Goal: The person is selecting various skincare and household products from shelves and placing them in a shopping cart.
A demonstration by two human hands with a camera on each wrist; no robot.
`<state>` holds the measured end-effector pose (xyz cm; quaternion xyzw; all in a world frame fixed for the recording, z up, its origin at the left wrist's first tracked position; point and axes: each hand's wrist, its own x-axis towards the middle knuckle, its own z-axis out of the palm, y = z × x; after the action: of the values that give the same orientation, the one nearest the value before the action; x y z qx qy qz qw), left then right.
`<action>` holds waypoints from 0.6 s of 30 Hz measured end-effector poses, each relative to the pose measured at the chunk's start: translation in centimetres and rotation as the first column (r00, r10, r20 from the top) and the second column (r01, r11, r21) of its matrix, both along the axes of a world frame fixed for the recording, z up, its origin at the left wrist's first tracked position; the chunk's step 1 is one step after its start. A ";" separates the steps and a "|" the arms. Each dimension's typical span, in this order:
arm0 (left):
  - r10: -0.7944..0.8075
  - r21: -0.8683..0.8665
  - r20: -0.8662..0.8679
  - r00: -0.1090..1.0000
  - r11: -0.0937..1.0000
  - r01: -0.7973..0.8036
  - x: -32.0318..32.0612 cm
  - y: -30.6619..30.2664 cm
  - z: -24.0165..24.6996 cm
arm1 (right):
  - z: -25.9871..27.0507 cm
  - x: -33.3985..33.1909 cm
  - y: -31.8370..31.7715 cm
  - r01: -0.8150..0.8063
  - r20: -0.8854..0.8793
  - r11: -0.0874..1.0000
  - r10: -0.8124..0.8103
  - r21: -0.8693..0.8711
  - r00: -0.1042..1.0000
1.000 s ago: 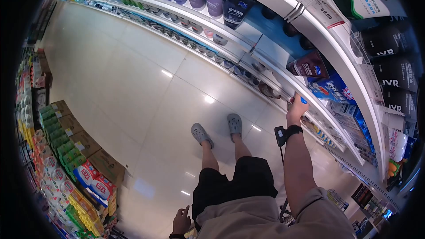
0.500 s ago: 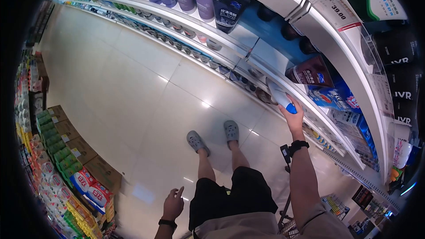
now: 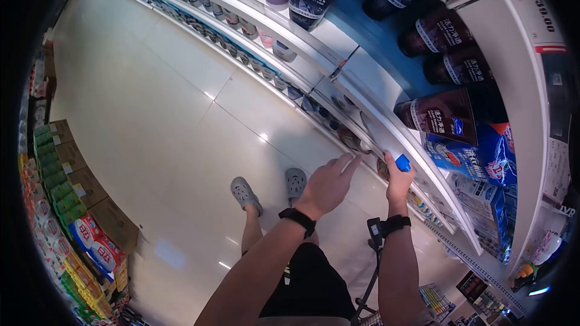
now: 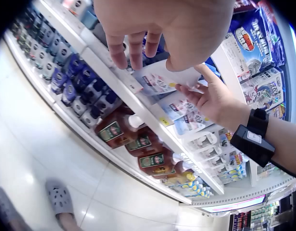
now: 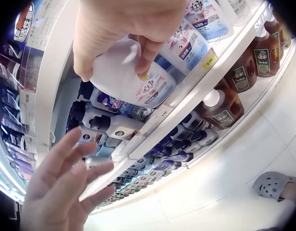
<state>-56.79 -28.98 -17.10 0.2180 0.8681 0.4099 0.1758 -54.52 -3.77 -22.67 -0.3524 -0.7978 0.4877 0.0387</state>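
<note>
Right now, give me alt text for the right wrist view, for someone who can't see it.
The right hand grips a white bottle at a stocked shelf, while the left hand, fingers spread, shows at lower left. Amber bottles stand on a lower shelf at right, above a gray clog on the floor.

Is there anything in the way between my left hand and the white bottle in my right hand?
Nothing visible stands between your left hand and the white bottle in your right hand. The dark-capped bottles appear to sit farther back on the shelf.
</note>
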 end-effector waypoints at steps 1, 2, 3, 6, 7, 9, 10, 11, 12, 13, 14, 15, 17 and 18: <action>0.017 0.048 -0.016 1.000 0.999 -0.016 -0.8 2.1 -0.5 | 0.7 -0.3 0.2 0.041 0.021 0.996 -0.040 -0.077 0.999; 0.026 0.055 -0.007 1.000 0.998 -0.026 -1.4 3.9 -1.0 | 1.4 -0.5 0.3 0.085 0.045 0.985 -0.079 -0.153 0.996; 0.063 0.116 -0.039 0.997 0.992 -0.058 -1.9 5.7 -1.5 | 1.7 -0.5 0.1 0.077 0.053 0.986 -0.069 -0.145 0.996; 0.087 0.182 -0.035 0.996 0.980 -0.079 -2.9 8.9 -2.1 | 1.9 -0.5 -0.6 0.113 -0.190 0.919 -0.196 -0.378 0.962; 0.062 0.189 -0.007 0.998 0.980 -0.060 -3.1 9.7 -2.1 | 2.0 -0.4 -0.5 0.107 -0.184 0.921 -0.187 -0.375 0.965; 0.079 0.205 -0.040 0.996 0.976 -0.069 -3.5 10.6 -2.2 | 1.8 -0.1 -0.5 0.061 -0.292 0.910 -0.195 -0.411 0.936; 0.027 0.216 0.003 1.000 0.976 -0.027 -3.7 11.0 -2.2 | 2.0 0.3 -0.2 0.025 -0.266 0.896 -0.158 -0.443 0.951; -0.025 0.229 0.045 0.999 0.973 0.014 -3.9 11.4 -2.2 | 1.8 0.8 0.1 0.020 -0.261 0.895 -0.151 -0.446 0.953; -0.007 0.251 0.054 0.999 0.968 -0.006 -4.0 12.0 -2.4 | 1.6 1.1 0.4 0.005 -0.286 0.881 -0.158 -0.472 0.945; 0.000 0.253 0.055 0.998 0.967 -0.014 -4.3 12.6 -2.7 | 1.4 1.3 0.7 -0.011 -0.310 0.867 -0.166 -0.498 0.936; -0.060 0.213 0.076 0.995 0.976 0.042 -4.6 13.1 -3.0 | 1.2 1.7 0.7 -0.002 -0.318 0.860 -0.186 -0.510 0.929; -0.118 0.174 0.100 0.988 0.980 0.100 -4.8 13.8 -3.4 | 1.3 1.8 0.4 -0.008 -0.318 0.861 -0.179 -0.508 0.931; -0.066 0.192 0.045 0.997 0.980 0.057 -4.9 14.6 -4.4 | 1.6 1.8 -0.1 0.030 -0.350 0.828 -0.270 -0.560 0.897; -0.088 0.204 0.042 0.995 0.976 0.078 -5.1 15.0 -5.0 | 1.3 2.1 0.5 0.020 -0.353 0.806 -0.281 -0.592 0.892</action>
<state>-61.87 -14.00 -22.07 0.2603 0.8072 0.4938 0.1919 -52.39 -3.27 -21.37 -0.2966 -0.5544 0.7644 0.1427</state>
